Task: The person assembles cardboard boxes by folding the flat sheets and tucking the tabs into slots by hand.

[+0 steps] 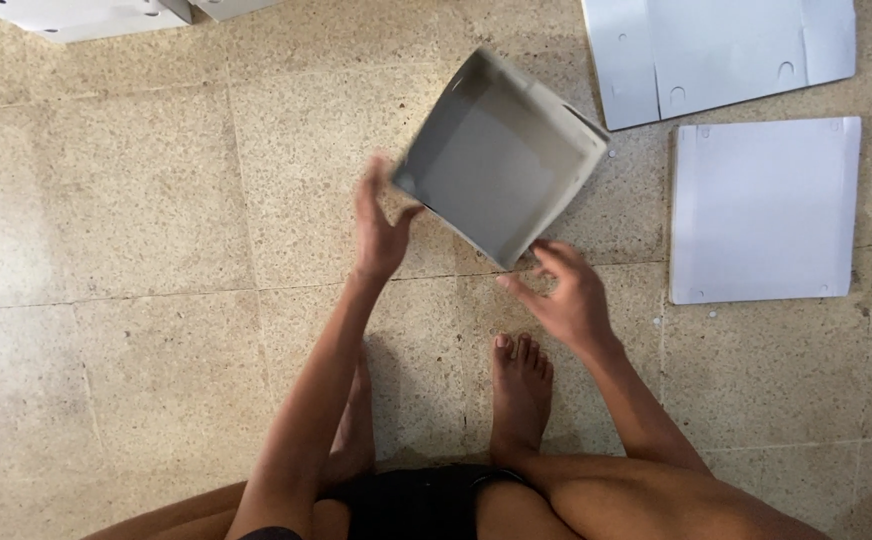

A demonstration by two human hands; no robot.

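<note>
A grey folded cardboard box (501, 160), open side toward me, is tilted above the speckled tile floor. My left hand (378, 228) grips its lower left corner, thumb on the box's edge. My right hand (563, 295) sits just under the box's lower right corner, fingers spread and curled, touching or nearly touching the edge. My bare feet (518, 390) and knees lie below the hands.
A flat white cardboard sheet (764, 210) lies on the floor at the right. Another unfolded white box blank (716, 50) lies above it at the top right. More white cardboard pieces (86, 15) show at the top left edge.
</note>
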